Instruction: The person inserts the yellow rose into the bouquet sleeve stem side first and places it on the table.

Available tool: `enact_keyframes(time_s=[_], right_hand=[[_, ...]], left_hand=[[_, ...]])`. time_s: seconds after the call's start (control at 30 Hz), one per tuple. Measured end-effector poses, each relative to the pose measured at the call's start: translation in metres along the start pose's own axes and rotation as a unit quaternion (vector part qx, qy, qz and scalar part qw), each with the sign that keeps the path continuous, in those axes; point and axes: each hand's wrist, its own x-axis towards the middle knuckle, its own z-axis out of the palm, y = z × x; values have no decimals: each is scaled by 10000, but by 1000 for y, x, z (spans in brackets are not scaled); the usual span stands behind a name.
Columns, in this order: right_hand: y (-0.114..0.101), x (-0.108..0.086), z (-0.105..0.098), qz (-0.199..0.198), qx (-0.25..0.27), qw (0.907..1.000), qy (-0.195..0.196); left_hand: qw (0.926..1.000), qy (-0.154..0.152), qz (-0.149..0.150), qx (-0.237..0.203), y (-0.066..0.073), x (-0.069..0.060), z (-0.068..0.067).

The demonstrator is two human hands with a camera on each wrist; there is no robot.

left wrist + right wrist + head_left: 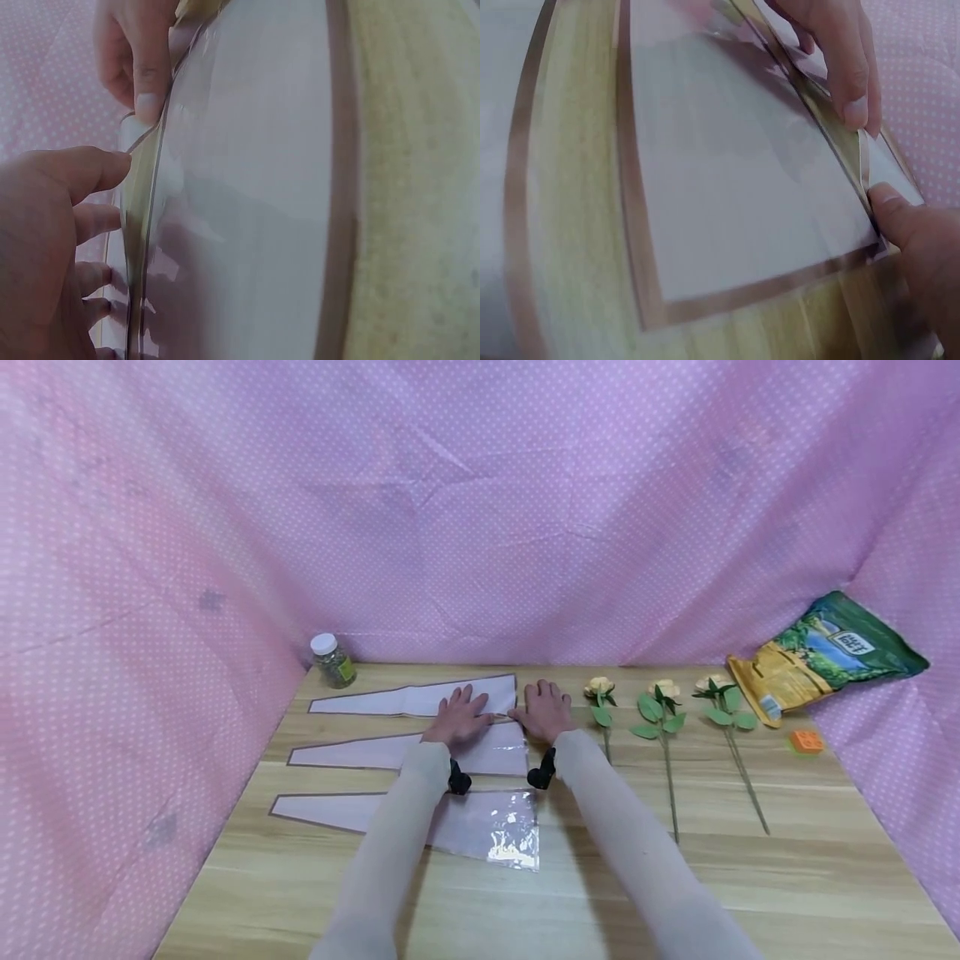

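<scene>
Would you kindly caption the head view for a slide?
Left hand and right hand at the farthest tapered, brown-edged, white plastic sheet, beside three cream roses.

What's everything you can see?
sheets: 3, white with brown borders, left to middle
flowers: 3, pale yellow, right of sheets
jar: 1, white-lidded, back left
bag: 1, green and yellow, back right
block: 1, orange, near the bag
table: 1, pale wood, underneath
cloth: at least 1, pink, around table
wrist devices: 2, black, centre
sleeves: 2, pale, front
left hand: 1, bare, over far and middle sheets
right hand: 1, bare, at sheets' right ends
</scene>
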Motion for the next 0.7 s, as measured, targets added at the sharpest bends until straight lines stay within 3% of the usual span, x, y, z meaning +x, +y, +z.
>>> enact_keyframes(time_s=[0.17, 0.37, 0.7], right_hand=[[-1, 1, 1, 99, 130, 9999, 5], [-3, 0, -3, 123, 639, 9978, -159], [-13, 1, -15, -199, 1845, 9821, -321]], left_hand=[[10000, -3, 12, 26, 5, -1, 0], [10000, -25, 22, 83, 7, 1, 1], [9997, -93, -113, -171, 9, 7, -2]])
